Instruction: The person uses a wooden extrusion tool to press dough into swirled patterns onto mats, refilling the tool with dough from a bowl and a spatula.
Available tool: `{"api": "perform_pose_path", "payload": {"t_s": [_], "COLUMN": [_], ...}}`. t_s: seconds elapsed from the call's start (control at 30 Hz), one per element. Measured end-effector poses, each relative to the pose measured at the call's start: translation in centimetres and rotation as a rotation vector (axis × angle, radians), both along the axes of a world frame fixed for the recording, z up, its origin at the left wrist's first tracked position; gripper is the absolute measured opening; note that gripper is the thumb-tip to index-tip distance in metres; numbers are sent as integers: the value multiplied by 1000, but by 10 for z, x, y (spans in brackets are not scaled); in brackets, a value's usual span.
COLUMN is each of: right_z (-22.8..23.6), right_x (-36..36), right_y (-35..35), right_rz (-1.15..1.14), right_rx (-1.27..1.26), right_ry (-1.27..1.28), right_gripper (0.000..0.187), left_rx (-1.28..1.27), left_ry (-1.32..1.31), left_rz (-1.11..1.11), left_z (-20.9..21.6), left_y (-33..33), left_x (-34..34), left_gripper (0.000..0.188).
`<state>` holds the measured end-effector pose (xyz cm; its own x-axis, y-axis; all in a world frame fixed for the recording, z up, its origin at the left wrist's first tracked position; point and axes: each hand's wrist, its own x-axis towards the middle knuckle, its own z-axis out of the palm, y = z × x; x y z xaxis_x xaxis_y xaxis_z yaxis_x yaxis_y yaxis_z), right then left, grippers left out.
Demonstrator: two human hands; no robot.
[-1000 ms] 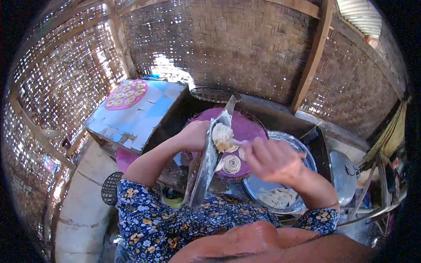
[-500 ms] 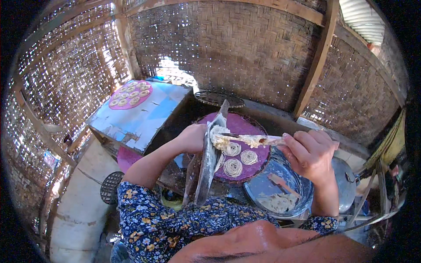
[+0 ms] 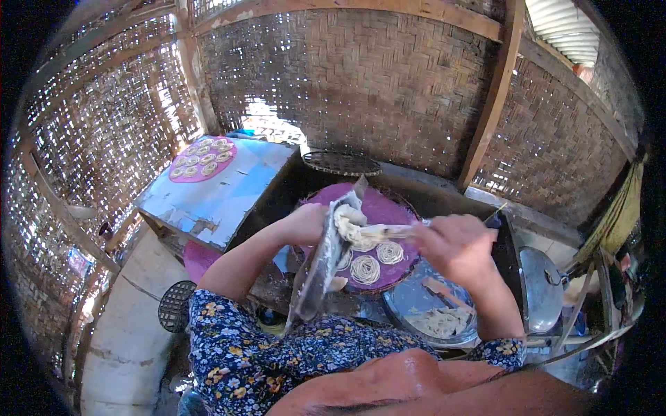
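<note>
My left hand [image 3: 305, 223] grips a long, dough-smeared press-like tool [image 3: 318, 274], standing tilted before me; its fingers are partly hidden. Pale sticky dough [image 3: 350, 223] sits at the tool's upper part. My right hand [image 3: 454, 248], slightly blurred, is closed round a flat spatula [image 3: 394, 234] coated in dough, its far end against that dough. Below lies a round purple sheet [image 3: 378, 202] on a tray, bearing several coiled rings of thin dough strands [image 3: 365, 270]. Beside it, a blue basin [image 3: 392, 305] holds more dough [image 3: 438, 321] and a flat wooden piece [image 3: 444, 292].
At the left, a worn blue-and-white table [image 3: 208, 197] carries another purple sheet [image 3: 186, 173] with dough coils. A woven tray [image 3: 341, 163] leans by the back wall. A metal lid [image 3: 543, 291] stands at the right, and a dark round grate [image 3: 176, 306] at the left.
The spatula has moved left and its dough has been pressed into the lump on the tool. My right hand has shifted left; the tool's lower end has tilted left.
</note>
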<state>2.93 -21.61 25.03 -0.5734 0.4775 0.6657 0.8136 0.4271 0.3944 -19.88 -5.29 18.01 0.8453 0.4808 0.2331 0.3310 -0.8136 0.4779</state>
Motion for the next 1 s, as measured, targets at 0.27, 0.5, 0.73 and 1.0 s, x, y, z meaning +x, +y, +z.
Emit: {"api": "perform_pose_path", "payload": {"t_s": [0.27, 0.5, 0.73, 1.0], "right_z": [-28, -11, 21, 6], "right_x": [28, 27, 12, -40], "right_y": [20, 6, 11, 16], "right_rz": [-103, -37, -147, -117], "right_rx": [-73, -402, -570, -252], "right_ry": [443, 522, 318, 7], "right_gripper": [20, 21, 24, 14], "left_rx": [-267, -19, 172, 135], "left_ry": [-346, -74, -24, 45], "left_rz": [9, 133, 306, 292], "left_z": [-25, 7, 18, 21], "left_y": [43, 12, -25, -32], "left_x": [-14, -28, -16, -2], "left_gripper": [33, 29, 35, 39]}}
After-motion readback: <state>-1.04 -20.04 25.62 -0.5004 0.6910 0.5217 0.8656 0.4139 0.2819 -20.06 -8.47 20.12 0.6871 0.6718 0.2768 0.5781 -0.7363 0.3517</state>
